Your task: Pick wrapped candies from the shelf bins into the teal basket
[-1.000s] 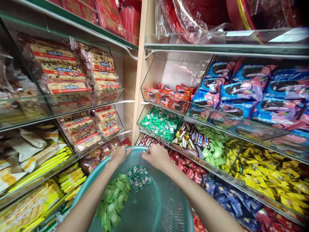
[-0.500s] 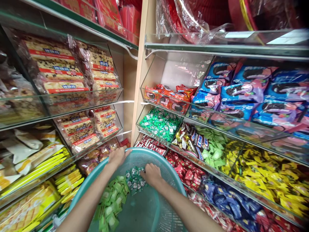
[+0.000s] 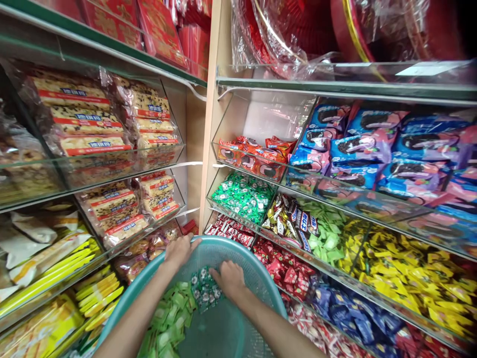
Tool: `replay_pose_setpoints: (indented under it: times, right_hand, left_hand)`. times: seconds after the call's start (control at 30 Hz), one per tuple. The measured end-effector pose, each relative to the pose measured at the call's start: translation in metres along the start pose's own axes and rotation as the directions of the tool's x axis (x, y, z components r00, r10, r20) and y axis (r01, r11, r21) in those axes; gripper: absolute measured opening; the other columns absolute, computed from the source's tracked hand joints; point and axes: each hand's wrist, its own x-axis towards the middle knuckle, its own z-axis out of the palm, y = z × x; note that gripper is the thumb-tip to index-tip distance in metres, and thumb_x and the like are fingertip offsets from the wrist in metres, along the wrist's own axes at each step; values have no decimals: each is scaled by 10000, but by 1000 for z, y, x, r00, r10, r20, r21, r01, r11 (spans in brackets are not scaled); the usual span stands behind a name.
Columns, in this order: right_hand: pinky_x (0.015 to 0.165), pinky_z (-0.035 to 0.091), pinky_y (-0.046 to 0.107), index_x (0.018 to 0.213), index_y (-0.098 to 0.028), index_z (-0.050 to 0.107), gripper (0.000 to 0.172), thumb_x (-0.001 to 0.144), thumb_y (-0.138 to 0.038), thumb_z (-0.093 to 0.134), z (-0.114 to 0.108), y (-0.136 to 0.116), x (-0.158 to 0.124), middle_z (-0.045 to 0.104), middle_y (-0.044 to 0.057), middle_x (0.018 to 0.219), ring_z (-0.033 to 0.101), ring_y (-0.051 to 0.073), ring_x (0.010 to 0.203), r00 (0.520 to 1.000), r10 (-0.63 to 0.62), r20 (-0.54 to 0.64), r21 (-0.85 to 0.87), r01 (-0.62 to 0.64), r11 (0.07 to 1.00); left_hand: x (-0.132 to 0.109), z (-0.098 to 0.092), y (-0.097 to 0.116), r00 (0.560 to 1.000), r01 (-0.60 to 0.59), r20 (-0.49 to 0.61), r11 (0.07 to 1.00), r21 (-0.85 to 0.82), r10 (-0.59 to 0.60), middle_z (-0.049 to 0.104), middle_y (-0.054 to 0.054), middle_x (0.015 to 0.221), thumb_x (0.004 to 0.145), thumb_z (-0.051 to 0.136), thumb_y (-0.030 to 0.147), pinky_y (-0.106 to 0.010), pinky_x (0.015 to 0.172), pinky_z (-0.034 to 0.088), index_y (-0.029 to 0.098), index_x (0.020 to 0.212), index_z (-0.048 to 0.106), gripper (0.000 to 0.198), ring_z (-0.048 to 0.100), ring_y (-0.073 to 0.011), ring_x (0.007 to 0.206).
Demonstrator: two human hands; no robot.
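A teal plastic basket [image 3: 274,283] with perforated walls stands in front of me. My left hand [image 3: 181,251] is closed over its far-left rim. Inside the basket, my right hand [image 3: 229,279] hangs by the far wall with its fingers curled downward. Their tips are hidden, so what they hold, if anything, does not show. Right beside that hand lies a small pile of dark green wrapped candies [image 3: 204,291]. A larger heap of light green wrapped candies [image 3: 169,318] fills the basket's left side.
Tilted glass-fronted shelves rise on both sides. Green candies [image 3: 242,196], yellow candies [image 3: 406,273], blue candies [image 3: 346,308] and blue-pink cookie packs [image 3: 361,144] sit on the right. Packaged pastries [image 3: 93,119] fill the left. A wooden post [image 3: 208,124] stands at the corner.
The whole view has shifted slightly, with shelves and basket now lower and a little left. My right hand has moved slightly left, nearer the dark green candies. My left hand stays on the rim.
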Motion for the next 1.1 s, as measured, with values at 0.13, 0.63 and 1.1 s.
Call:
replay_pose_setpoints:
  times: [0.13,0.63,1.1]
  right_hand:
    - [800,449,350,904,-176,682,417,894,-472,388,-7,-2,-3,668,119,958,621,244,933,1000,-6,-29,16,6,1000]
    - [724,427,248,829,-200,675,440,950,-355,281,-22,-1,-7,679,68,917,637,173,825,980,-88,-181,89,106,990]
    - [724,368,195,887,-226,646,280,917,-286,374,-155,-18,48,650,22,900,586,129,819,838,-243,-489,123,342,931]
  left_hand:
    - [1,1,-1,1000,-3,0,1000,-14,3,682,-146,996,880,250,533,-380,780,459,208,1068,588,505,630,-285,953]
    - [5,4,-4,1000,-9,-18,1000,-15,9,689,-142,967,876,209,558,-374,765,464,213,1040,591,541,639,-285,934]
    - [3,-1,-8,1000,-10,-20,996,-87,8,687,-118,1001,873,269,531,-364,778,457,233,1062,588,476,631,-282,959]
